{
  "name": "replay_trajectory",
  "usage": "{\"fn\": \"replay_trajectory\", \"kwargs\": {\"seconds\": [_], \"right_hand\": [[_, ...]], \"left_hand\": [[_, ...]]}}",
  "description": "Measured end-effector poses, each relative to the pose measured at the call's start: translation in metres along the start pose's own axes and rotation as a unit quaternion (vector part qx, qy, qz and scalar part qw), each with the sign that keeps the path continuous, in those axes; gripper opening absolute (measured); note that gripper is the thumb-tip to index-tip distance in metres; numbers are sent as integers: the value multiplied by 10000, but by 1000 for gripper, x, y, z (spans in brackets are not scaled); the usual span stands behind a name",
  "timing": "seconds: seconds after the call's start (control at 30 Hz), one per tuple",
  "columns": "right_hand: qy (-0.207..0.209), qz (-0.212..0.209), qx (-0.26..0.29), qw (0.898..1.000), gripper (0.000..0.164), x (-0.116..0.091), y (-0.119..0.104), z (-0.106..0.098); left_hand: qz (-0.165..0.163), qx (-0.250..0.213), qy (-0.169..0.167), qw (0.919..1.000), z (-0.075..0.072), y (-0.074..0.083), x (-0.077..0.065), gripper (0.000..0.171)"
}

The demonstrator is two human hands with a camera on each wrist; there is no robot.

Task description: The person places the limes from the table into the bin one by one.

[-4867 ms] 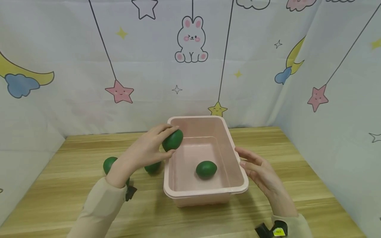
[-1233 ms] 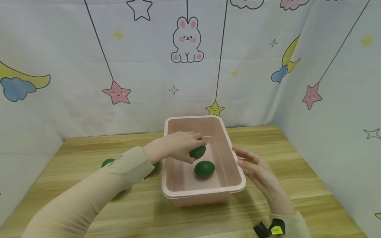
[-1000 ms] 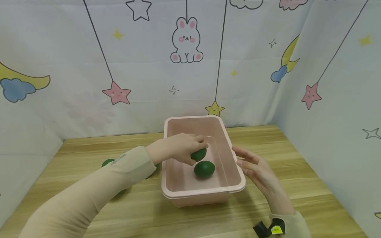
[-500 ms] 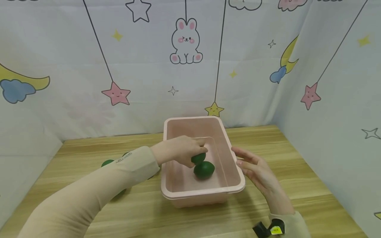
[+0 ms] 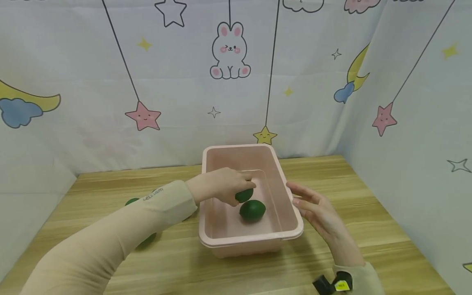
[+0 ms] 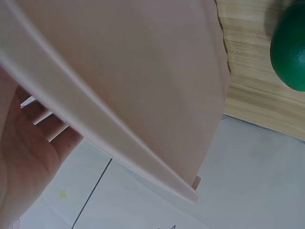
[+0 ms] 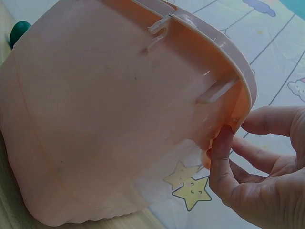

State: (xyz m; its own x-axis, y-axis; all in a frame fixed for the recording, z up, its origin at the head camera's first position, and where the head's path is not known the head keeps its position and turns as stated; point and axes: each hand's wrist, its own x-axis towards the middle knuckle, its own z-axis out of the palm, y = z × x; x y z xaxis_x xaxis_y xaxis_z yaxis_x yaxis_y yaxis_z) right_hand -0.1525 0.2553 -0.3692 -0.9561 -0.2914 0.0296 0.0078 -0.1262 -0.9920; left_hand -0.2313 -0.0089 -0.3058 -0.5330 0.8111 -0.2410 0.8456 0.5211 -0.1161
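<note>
My left hand (image 5: 225, 186) reaches over the left rim of a pink plastic tub (image 5: 250, 239). Inside, its fingers grip a dark green oval fruit (image 5: 244, 195), partly hidden by the hand. Just in front of it, on the tub floor, lies a second green fruit (image 5: 252, 210); they look close or touching. In the left wrist view the tub wall hides the left hand's (image 6: 31, 152) fingertips and the fruit. On the tub's right side, my right hand (image 5: 321, 213) holds the rim with bent fingers and thumb, as the right wrist view shows.
More green fruits, one at the back (image 5: 132, 201) and one nearer (image 5: 147, 241), lie on the wooden table (image 5: 236, 278) left of the tub, partly covered by the left sleeve. A printed curtain (image 5: 177, 82) stands behind and to the right.
My left hand has carried the fruit from above the left rim down and rightward into the tub, then shifted slightly back left. The right hand keeps its place at the rim.
</note>
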Motion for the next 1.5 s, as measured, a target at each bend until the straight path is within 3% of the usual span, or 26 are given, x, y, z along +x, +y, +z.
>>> {"fn": "replay_trajectory", "kwargs": {"seconds": [0.57,1.5], "right_hand": [[-56,-40,-2,10000,47,0,0,0],[-46,-13,24,10000,49,0,1,0]], "left_hand": [[191,66,100,9997,-3,-3,-4,54],[28,-177,460,9988,-4,1,-17,51]]}}
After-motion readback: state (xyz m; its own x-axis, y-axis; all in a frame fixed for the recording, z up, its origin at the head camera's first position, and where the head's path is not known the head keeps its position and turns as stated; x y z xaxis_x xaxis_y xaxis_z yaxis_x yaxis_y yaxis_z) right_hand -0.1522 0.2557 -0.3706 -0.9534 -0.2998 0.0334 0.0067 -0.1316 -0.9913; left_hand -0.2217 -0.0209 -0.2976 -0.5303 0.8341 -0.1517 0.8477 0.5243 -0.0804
